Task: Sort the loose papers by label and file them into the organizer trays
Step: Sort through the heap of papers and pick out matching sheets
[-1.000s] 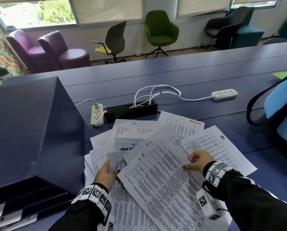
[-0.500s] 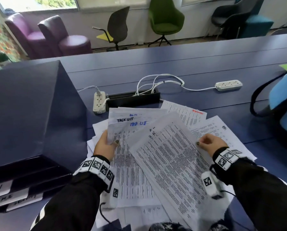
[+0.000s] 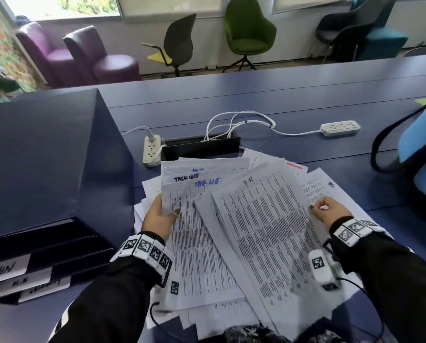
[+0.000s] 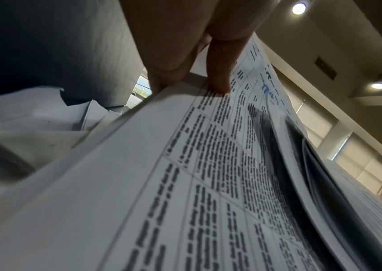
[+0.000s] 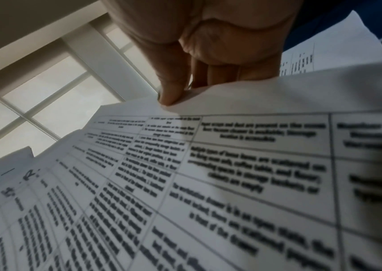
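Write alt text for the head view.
Two hands lift printed sheets off a paper pile on a blue table: the left hand holds a "TASK LIST" sheet, the right hand an "H.R." sheet. A labelled tray organizer stands at left.

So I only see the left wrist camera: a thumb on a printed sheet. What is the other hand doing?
Observer: The right hand pinches the right edge of the H.R. sheet.
Operator: Where would that go?
Observer: A dark organizer stands at the left of the table, with handwritten labels on its trays.
Operator: And my thumb's sheets?
Observer: The left hand holds the task-list sheets; the handwriting on top looks like TASK LIST.
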### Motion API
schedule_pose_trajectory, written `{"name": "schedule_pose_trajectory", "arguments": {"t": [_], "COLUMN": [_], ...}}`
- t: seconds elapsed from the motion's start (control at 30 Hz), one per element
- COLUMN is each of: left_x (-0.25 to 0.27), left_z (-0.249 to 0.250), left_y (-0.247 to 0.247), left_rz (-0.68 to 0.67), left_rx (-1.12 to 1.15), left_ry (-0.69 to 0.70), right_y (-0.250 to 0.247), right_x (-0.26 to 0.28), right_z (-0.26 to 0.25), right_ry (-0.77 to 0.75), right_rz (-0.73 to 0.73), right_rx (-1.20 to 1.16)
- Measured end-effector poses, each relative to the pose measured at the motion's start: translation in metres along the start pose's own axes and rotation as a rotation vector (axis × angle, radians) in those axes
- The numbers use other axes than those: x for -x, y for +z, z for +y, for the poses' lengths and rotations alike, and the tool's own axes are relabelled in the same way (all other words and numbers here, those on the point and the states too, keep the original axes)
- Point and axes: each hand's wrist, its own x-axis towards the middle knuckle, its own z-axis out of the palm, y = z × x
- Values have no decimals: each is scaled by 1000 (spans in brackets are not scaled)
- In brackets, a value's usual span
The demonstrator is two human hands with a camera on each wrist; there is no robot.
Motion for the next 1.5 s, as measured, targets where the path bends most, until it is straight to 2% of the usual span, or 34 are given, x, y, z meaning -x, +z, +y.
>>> {"name": "schedule_pose_trajectory", "arguments": {"t": [0.13,0.27,0.4,0.47,0.53,0.63,0.7,0.8,0.87,0.97,1.07,1.17,1.23,1.33,1.43,1.5], "left_x": [2,3,7,9,10,9,6,0,2,9,13,19,23,27,31,32], "left_z": [-5,-7,-3,-1,1,15,29,51,69,96,114,122,119,106,92,85], "left_y": [1,1,4,4,4,1,-5,-14,-18,-18,-15,-7,-1,4,12,20], "left_rz": [-27,-72,-79,-69,-39,53,128,207,237,259,246,153,89,-10,-128,-147], "left_rx": [26,-12,-68,-80,-80,-91,-117,-88,-24,135,344,600,756,876,936,982], "left_ry": [-18,-16,10,16,38,95,148,246,298,377,419,437,369,233,135,80], "right_y": [6,21,30,27,21,6,-7,-22,-23,-11,15,43,54,45,28,27], "right_x": [13,28,31,29,26,16,6,2,7,30,55,70,72,71,68,64], "right_z": [-9,-16,-17,-14,-12,-14,-13,-20,-30,-55,-77,-90,-94,-101,-102,-94], "right_ry": [2,42,36,46,72,120,179,169,36,-131,-96,-115,-121,-46,-7,66], "right_rz": [-54,-239,-305,-321,-279,-77,57,145,97,-181,-512,-670,-680,-532,-409,-385], "right_rx": [61,98,331,343,340,444,425,387,311,115,-266,-486,-744,-1163,-1245,-1232]}}
